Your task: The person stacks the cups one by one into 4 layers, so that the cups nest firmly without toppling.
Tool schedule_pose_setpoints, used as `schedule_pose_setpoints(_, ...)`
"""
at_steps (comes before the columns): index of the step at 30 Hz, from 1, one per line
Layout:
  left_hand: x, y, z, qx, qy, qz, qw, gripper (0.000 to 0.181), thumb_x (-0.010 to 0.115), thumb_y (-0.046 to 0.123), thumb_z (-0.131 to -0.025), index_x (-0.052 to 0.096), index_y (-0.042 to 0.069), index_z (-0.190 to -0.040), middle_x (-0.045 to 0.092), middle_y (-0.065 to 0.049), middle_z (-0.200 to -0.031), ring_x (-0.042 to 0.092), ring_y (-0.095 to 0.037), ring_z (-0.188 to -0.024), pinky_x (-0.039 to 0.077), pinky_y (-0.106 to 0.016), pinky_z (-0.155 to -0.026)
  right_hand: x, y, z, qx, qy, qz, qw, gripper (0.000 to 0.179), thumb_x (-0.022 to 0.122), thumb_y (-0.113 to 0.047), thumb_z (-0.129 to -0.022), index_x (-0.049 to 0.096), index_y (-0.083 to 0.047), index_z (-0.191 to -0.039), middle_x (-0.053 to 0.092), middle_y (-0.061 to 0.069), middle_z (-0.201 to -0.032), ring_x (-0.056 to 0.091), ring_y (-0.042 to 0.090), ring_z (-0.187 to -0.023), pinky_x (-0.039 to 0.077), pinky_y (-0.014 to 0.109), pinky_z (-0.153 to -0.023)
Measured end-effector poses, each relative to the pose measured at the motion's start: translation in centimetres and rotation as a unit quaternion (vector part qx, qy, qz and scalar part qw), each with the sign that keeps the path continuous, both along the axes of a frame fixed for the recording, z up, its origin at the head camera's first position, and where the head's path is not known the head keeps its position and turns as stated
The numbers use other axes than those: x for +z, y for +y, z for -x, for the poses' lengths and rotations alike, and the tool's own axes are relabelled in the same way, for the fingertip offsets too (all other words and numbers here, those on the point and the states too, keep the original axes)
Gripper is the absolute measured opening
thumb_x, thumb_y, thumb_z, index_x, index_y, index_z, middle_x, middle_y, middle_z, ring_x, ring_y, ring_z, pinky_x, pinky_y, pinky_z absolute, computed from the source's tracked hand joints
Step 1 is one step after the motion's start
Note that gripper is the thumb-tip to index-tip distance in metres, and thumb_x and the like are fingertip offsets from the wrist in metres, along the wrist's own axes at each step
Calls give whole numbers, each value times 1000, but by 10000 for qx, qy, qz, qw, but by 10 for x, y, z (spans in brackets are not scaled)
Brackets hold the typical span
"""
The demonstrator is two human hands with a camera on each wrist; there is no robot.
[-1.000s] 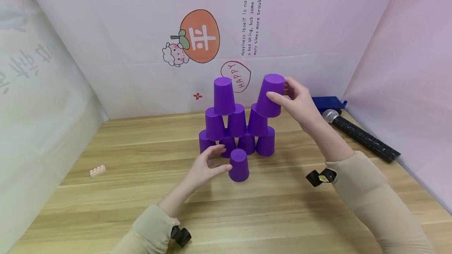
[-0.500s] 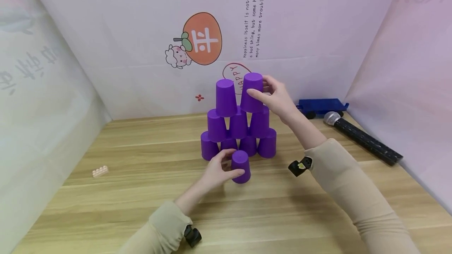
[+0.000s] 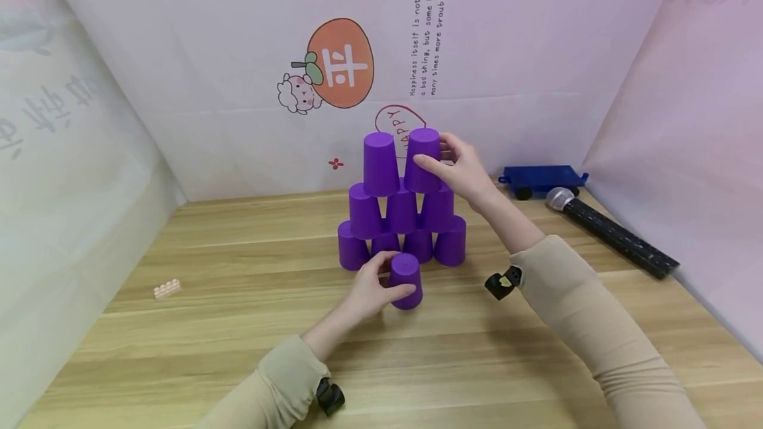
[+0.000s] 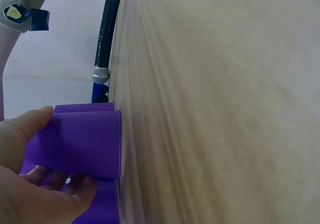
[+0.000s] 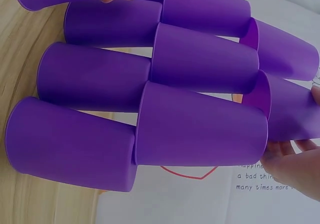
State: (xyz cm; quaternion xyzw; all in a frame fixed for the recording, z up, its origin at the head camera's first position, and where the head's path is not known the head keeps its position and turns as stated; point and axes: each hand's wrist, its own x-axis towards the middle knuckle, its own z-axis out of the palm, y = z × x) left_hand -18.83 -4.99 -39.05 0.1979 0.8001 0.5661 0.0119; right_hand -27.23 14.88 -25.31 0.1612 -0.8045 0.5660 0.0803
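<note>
Upside-down purple plastic cups stand stacked in a pyramid: several in the bottom row, three in the middle row (image 3: 402, 207). One cup (image 3: 379, 164) rests at the left of the third row. Beside it, my right hand (image 3: 463, 169) grips another purple cup (image 3: 422, 143) between thumb and fingers, its rim right over the middle row in the right wrist view. In front of the pyramid, my left hand (image 3: 371, 290) has thumb and fingers around a single upside-down cup (image 4: 80, 141) on the table. Part of the bottom row is hidden behind that hand and cup.
A microphone (image 3: 616, 234) lies at the right, with a blue wheeled toy flatbed (image 3: 542, 179) behind it. At the left is a small pale toy brick (image 3: 167, 288). Printed white cloth (image 3: 507, 51) surrounds the wooden table (image 3: 238, 323) at the back and sides.
My right hand has brought its cup leftward and down onto the third-row level beside the other cup. My left hand has moved right and closed around the front cup.
</note>
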Motion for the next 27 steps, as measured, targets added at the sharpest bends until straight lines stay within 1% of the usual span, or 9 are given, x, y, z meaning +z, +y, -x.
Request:
schedule_pose_setpoints(4, -1, 0, 1, 35, 32, -17, 10000, 51, 78, 10, -75, 55, -1, -120, 63, -18, -112, 61, -32, -105, 55, -39, -89, 0, -1, 0, -6, -3, -36, 10000, 55, 66, -31, -87, 46, -12, -135, 54, 15, -125, 53, 25, -113, 48, 45, -96)
schedule_pose_setpoints(11, 1, 0, 0, 31, -112, -56, 9999, 51, 77, 10, -75, 55, 0, -120, 62, -17, -112, 61, -32, -105, 55, -38, -89, -1, -2, -1, -80, 27, -67, 9999, 55, 67, -32, -87, 47, -11, -134, 54, 15, -124, 53, 27, -114, 48, 46, -96)
schedule_pose_setpoints(20, 0, 0, 0, 3, -201, -11, 9998, 50, 77, 11, -77, 55, 0, -120, 62, -17, -113, 60, -32, -106, 55, -38, -89, -2, -3, -3, -178, 50, -101, 9998, 57, 67, -32, -86, 46, -10, -134, 54, 15, -124, 53, 27, -114, 48, 46, -96)
schedule_pose_setpoints(23, -1, -1, 0, -4, -158, -1, 9999, 49, 77, 13, -77, 55, 1, -119, 62, -17, -112, 61, -31, -105, 55, -37, -89, -3, -2, -3, -166, 5, -94, 9998, 58, 68, -31, -86, 44, -10, -135, 54, 15, -125, 53, 27, -114, 48, 45, -96)
schedule_pose_setpoints(27, 0, -3, -1, 29, -65, 3, 10000, 48, 77, 14, -77, 55, 2, -118, 63, -15, -111, 61, -28, -104, 54, -37, -91, -5, 0, -4, -97, -51, -38, 9999, 62, 68, -31, -85, 41, -11, -137, 52, 15, -129, 51, 28, -118, 46, 46, -100)
